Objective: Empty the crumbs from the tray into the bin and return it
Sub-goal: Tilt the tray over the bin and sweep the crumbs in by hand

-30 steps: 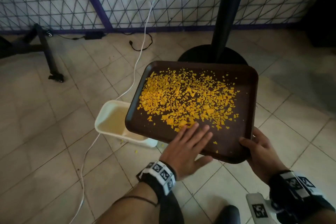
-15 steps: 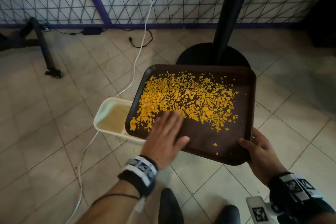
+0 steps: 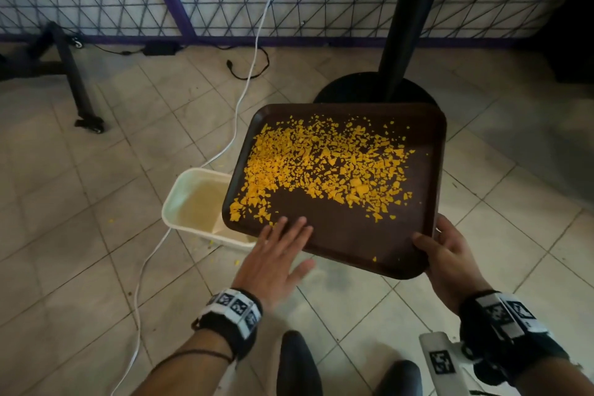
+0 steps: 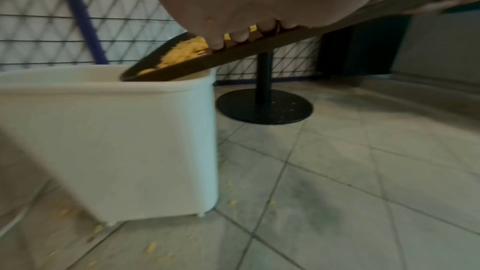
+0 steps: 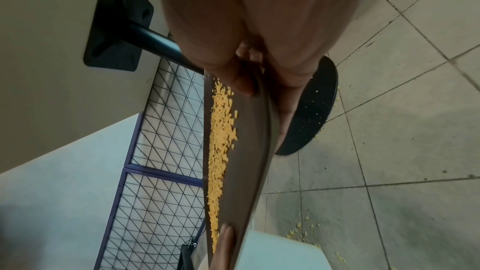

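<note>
A dark brown tray point(image 3: 353, 235) hangs tilted down to the left, its low corner over the white bin point(image 3: 189, 199). Yellow crumbs point(image 3: 321, 164) lie scattered across its upper and left parts. My right hand point(image 3: 430, 241) grips the near right corner, thumb on top, fingers beneath. My left hand point(image 3: 283, 235) lies flat with straight fingers on the tray's near edge, just below the crumbs. In the left wrist view the tray point(image 4: 233, 54) slopes into the bin point(image 4: 109, 134), my fingertips point(image 4: 240, 37) on it. The right wrist view shows the tray point(image 5: 246, 141) edge-on with crumbs point(image 5: 221, 141).
A black table post point(image 3: 408, 19) on a round base point(image 3: 353, 90) stands behind the tray. A white cable point(image 3: 247, 74) runs from the wall socket past the bin. Spilled crumbs point(image 4: 231, 201) dot the tiled floor. A black stand leg point(image 3: 74, 74) is at the left.
My left hand swept left across the tray, pushing crumbs toward the low left corner, then drew back to the near edge. The right hand kept its grip.
</note>
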Motion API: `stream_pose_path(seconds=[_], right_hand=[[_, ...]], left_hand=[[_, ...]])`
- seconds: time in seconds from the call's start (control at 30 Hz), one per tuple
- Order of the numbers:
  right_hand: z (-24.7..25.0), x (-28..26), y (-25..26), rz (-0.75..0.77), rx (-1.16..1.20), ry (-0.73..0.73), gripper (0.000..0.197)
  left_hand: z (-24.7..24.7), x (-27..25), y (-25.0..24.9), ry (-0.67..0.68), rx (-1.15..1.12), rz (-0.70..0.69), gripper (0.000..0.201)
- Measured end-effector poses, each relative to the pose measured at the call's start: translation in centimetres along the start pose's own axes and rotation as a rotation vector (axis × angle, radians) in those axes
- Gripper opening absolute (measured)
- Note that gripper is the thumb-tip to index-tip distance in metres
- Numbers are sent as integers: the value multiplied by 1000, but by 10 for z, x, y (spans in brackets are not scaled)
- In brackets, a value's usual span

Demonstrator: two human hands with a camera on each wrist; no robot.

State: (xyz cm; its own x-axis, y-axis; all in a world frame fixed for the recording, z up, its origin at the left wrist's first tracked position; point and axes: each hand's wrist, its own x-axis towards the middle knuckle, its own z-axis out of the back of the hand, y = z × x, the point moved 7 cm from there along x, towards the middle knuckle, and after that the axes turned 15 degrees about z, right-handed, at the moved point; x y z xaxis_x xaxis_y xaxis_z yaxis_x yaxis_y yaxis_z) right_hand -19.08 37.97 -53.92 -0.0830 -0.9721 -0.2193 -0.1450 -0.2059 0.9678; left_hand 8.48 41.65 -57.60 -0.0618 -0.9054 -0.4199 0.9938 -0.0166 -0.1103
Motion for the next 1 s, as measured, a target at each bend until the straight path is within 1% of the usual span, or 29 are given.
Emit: stream_pose_path(seconds=[0.07,0.13,0.17,0.23,0.3,0.33,0.4,0.5,0.57,0.7,0.77,0.8,0.87,0.9,1.0], right_hand=[[-2,1,-3,-11,-2,-8,40],[-4,2,-7,-19,3,-22,41],[-4,3,-10,-23,2,-29,42],[-5,4,-13,-19,-2,-33,42],[-7,4,-14,-6,-5,-21,40],[-7,4,-13,-2,-10,-16,39],[-7,4,-11,7,-15,-7,38],[-5,5,-10,15,-17,-2,40],[-3,6,-13,10,-25,-7,40],[-2,6,-15,16,-17,-19,40],[-2,6,-15,25,-20,-20,41],[-2,6,-15,29,-18,-21,41],[-4,5,-14,42,-17,-24,42],[-5,4,-12,51,-21,-23,42],[-9,0,-7,79,-26,-10,43]], left_hand=[[6,2,22,-24,-52,73,71],[15,2,13,-51,-97,78,70],[20,1,-4,-62,-114,37,69],[25,-9,-56,-92,-140,-130,67],[15,-22,-103,-98,-108,-288,65],[9,-26,-115,-92,-82,-319,64],[4,-26,-117,-98,-56,-315,62],[5,-15,-75,-71,-66,-236,63],[0,-7,-28,-38,-46,-120,63],[-9,4,67,-32,-46,147,70],[-6,8,88,-35,-85,223,75],[-3,9,87,-53,-110,230,75],[8,9,63,-104,-152,188,69],[14,8,40,-126,-173,140,66],[26,2,-48,-169,-176,-76,64]])
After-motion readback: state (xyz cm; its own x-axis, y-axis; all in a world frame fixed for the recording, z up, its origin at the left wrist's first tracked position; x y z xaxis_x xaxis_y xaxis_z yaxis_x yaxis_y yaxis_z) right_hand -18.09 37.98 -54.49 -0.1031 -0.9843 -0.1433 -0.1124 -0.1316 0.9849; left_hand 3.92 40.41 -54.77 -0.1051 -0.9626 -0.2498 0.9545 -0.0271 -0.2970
